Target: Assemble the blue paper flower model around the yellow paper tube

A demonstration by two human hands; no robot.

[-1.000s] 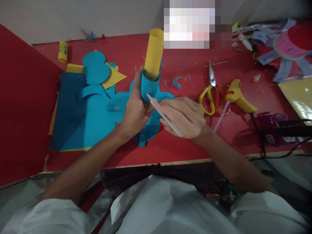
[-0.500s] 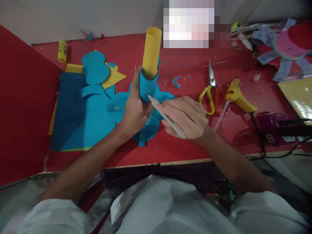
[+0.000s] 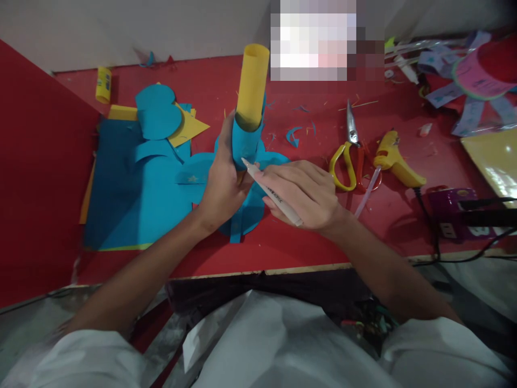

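The left hand [image 3: 222, 180] is clenched around a blue paper sleeve [image 3: 245, 144] wrapped about the lower end of a yellow rolled paper tube [image 3: 252, 86]. The thumb lies up the sleeve's left side. The tube stands nearly upright and leans a little to the right, and its open top rises well clear of the fist. The right hand [image 3: 311, 191] grasps a white marker pen [image 3: 278, 199] in a writing hold. The pen slants up to the left, and its tip touches the sleeve's lower right side, just beside the left hand's fingers.

Both hands work over the middle of the red table [image 3: 283, 248], above a flat blue lobed paper cutout [image 3: 248, 213] that lies under them.

Towards the left edge lies a stack of blue paper sheets [image 3: 133, 194] with a yellow paper triangle [image 3: 189, 127] on it. A red upright board [image 3: 36, 161] closes that side. A yellow glue stick [image 3: 104, 84] lies near the far left corner.

Right of the right hand lie yellow-handled scissors [image 3: 348, 151], with a yellow glue gun [image 3: 396, 161] just beside them. A purple power strip [image 3: 452, 213] sits near the front right edge. Bare table lies along the front edge below the hands and behind the tube toward the far edge.
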